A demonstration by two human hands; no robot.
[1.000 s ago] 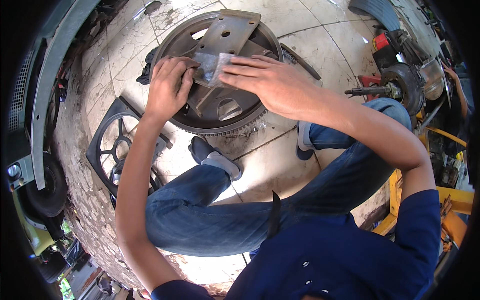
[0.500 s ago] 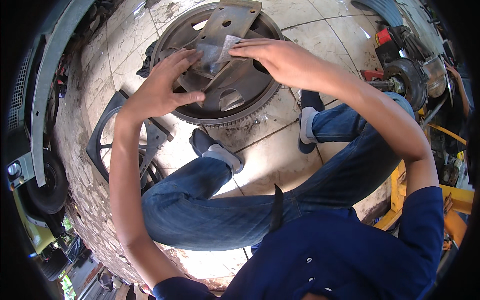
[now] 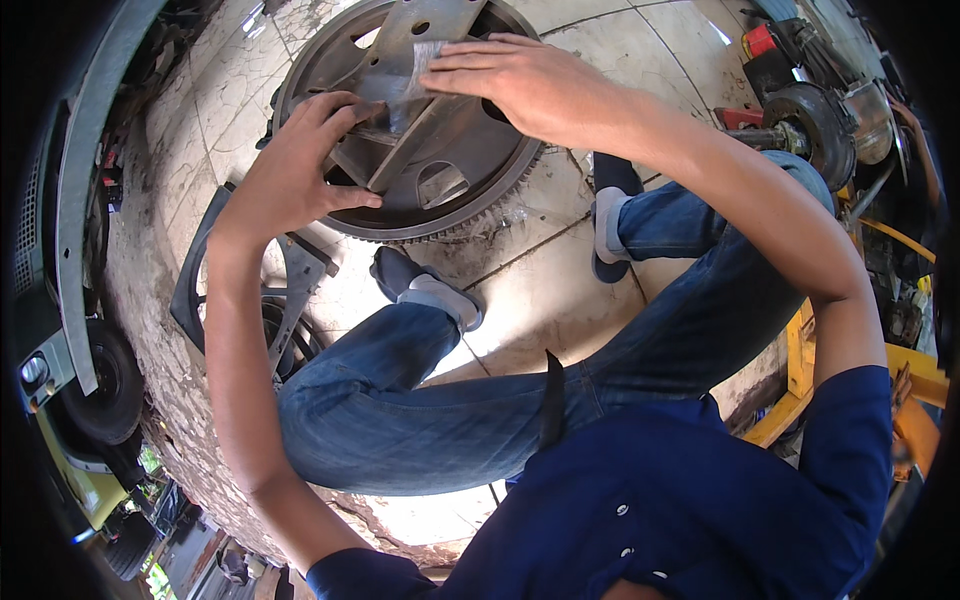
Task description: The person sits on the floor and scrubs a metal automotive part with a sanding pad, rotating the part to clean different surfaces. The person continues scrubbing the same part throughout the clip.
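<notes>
Over the perforated steel plate (image 3: pixel 397 40), my right hand (image 3: pixel 535 88) extends with fingers straight and close together, their tips at the raised flap of a translucent plastic piece (image 3: pixel 424 66). The right thumb is hidden; I cannot tell whether it pinches the plastic. My left hand (image 3: pixel 278 178) stands wide open at the opposite side, thumb spread well away from the bent fingers. No object is visible within its span; contact at the left fingertips cannot be confirmed.

Change of state: one second ago, my left thumb lay close to its fingers beside the plastic; it now points away. My right fingers remain at the flap. Control of the plastic therefore appears to rest with the right hand alone.

Location: the plastic lies over the plate, which sits across the toothed steel wheel (image 3: pixel 470 152). A narrow metal strip (image 3: pixel 404 148) slants below the plastic.

Count, outward: hands, two; plastic piece, one; perforated plate, one; toothed wheel, one; narrow strip, one; dark shoes (image 3: pixel 400 275), two; black frame (image 3: pixel 298 285) at left, one; shaft-and-drum assembly (image 3: pixel 808 122) at right, one.
</notes>
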